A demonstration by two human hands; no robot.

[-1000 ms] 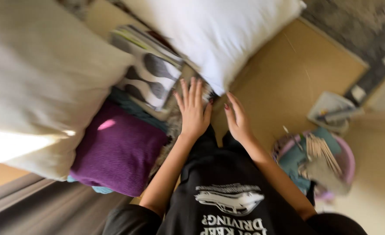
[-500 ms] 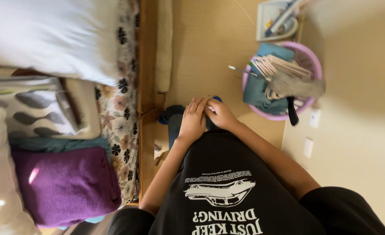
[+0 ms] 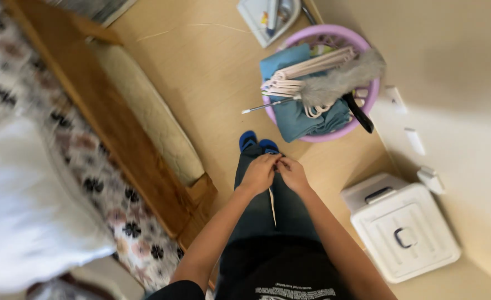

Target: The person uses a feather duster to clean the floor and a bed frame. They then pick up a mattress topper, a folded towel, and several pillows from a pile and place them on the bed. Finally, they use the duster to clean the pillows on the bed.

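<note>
My left hand (image 3: 259, 173) and my right hand (image 3: 293, 173) meet in front of my body, fingertips touching. Both pinch the top of a thin white strip (image 3: 271, 206), which hangs straight down between my wrists over my dark trousers. My feet in blue socks (image 3: 256, 142) stand on the tan floor just beyond the hands. The fingers hide what the strip is attached to.
A purple basket (image 3: 367, 97) holds a blue cloth, pale hangers and a grey duster. A white lidded box (image 3: 403, 230) stands at right by the wall. The wooden bed frame (image 3: 123, 139), a floral sheet and a white pillow (image 3: 29, 211) fill the left. A white appliance (image 3: 267, 16) lies at top.
The view swung from the bed and pillows to the floor. My hands left the bedding, came together in front of me and now pinch the white strip.
</note>
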